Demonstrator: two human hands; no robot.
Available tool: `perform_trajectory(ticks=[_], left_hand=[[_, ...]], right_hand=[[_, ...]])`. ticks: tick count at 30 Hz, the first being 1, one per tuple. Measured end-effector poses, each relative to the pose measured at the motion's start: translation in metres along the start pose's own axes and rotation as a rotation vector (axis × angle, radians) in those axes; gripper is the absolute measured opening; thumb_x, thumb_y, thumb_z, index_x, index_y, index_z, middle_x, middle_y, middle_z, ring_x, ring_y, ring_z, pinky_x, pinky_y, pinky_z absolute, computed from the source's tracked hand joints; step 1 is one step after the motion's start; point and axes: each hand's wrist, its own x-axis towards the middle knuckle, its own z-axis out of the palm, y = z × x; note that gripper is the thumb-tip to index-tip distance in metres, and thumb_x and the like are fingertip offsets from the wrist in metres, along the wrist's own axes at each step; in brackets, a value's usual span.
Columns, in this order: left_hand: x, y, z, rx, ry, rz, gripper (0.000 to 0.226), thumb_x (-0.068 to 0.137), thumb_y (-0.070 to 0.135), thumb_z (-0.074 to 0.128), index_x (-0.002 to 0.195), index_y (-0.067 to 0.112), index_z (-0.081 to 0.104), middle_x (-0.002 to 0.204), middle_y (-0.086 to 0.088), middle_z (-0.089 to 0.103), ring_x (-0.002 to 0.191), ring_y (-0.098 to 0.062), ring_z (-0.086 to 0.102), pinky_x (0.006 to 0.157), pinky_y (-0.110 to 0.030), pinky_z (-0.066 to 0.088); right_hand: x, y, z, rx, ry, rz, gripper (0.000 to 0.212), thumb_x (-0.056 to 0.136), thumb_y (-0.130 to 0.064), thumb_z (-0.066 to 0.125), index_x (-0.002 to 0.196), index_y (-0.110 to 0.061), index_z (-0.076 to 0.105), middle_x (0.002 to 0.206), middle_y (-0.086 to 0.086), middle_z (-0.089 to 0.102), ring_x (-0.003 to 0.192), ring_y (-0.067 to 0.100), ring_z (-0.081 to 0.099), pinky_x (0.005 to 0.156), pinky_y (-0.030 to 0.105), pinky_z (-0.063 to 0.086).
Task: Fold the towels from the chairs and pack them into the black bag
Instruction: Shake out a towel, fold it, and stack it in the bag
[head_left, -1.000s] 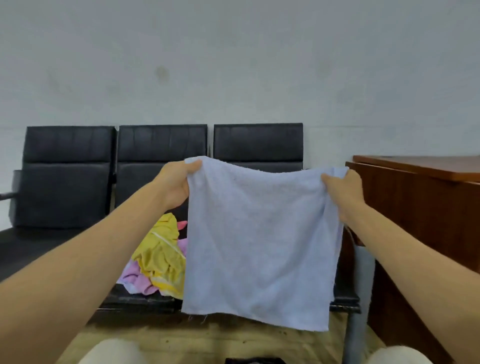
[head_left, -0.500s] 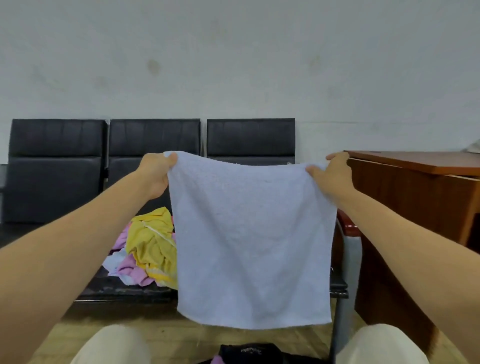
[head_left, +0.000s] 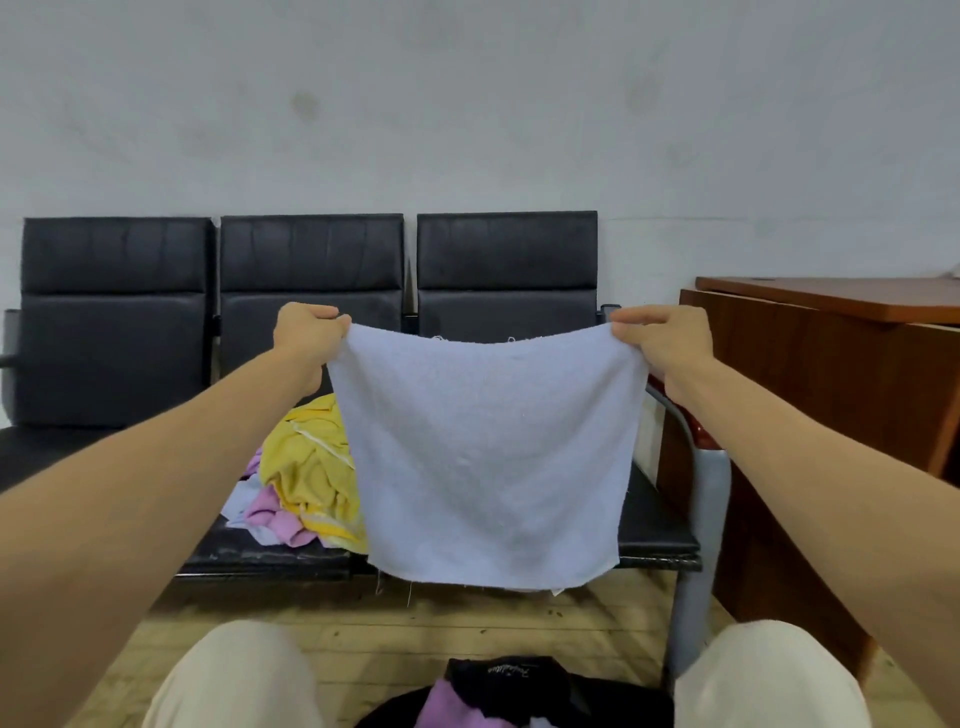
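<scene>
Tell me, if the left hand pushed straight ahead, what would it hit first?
Probably the middle chair's backrest: the left hand, gripping a corner of the towel, points forward at it, though depth is unclear.

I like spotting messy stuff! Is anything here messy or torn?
Yes. The pale blue towel, pinched at its top corners by the left hand and right hand, has frayed edges with loose threads hanging below. On the chair seat behind, a pile of towels lies crumpled, not folded.
</scene>
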Motion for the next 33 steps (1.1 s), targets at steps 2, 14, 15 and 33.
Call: perform_trajectory(ticks=[2,14,15,33], left_hand=[[0.000,-0.002,0.001,-0.026,-0.008,-0.023,0.021,0.087,0.010,0.066,0.107,0.009,0.070,0.118,-0.009,0.065,0.114,-0.025,0.056,0.102,-0.038,0.046],[-0.009,-0.011,0.004,0.218,0.033,0.236,0.016,0.087,0.004,0.066,0.101,0.006,0.072,0.107,-0.015,0.066,0.103,-0.028,0.059,0.088,-0.027,0.047],[-0.012,-0.010,0.004,0.265,0.030,0.284,0.009,0.087,0.003,0.065,0.088,0.009,0.072,0.096,-0.015,0.064,0.094,-0.029,0.058,0.079,-0.025,0.046],[0.009,-0.045,0.019,0.633,0.131,0.483,0.018,0.093,0.021,0.056,0.098,0.015,0.073,0.091,-0.011,0.070,0.083,-0.034,0.063,0.071,-0.044,0.054]], right_hand=[[0.000,0.003,0.001,-0.004,0.010,0.015,0.019,0.088,-0.009,0.068,0.104,-0.015,0.074,0.123,0.003,0.063,0.116,0.021,0.054,0.104,0.034,0.045],[0.003,0.014,-0.006,-0.156,0.043,-0.085,0.030,0.094,-0.006,0.059,0.122,-0.011,0.066,0.134,0.008,0.058,0.124,0.024,0.051,0.104,0.030,0.039],[0.003,0.014,-0.005,-0.186,0.050,-0.111,0.030,0.093,-0.006,0.060,0.122,-0.011,0.066,0.132,0.009,0.060,0.122,0.024,0.053,0.103,0.029,0.040],[0.031,0.023,0.021,-0.778,0.060,-0.323,0.020,0.094,-0.020,0.063,0.107,-0.006,0.067,0.114,0.011,0.059,0.082,0.021,0.053,0.071,0.029,0.038]])
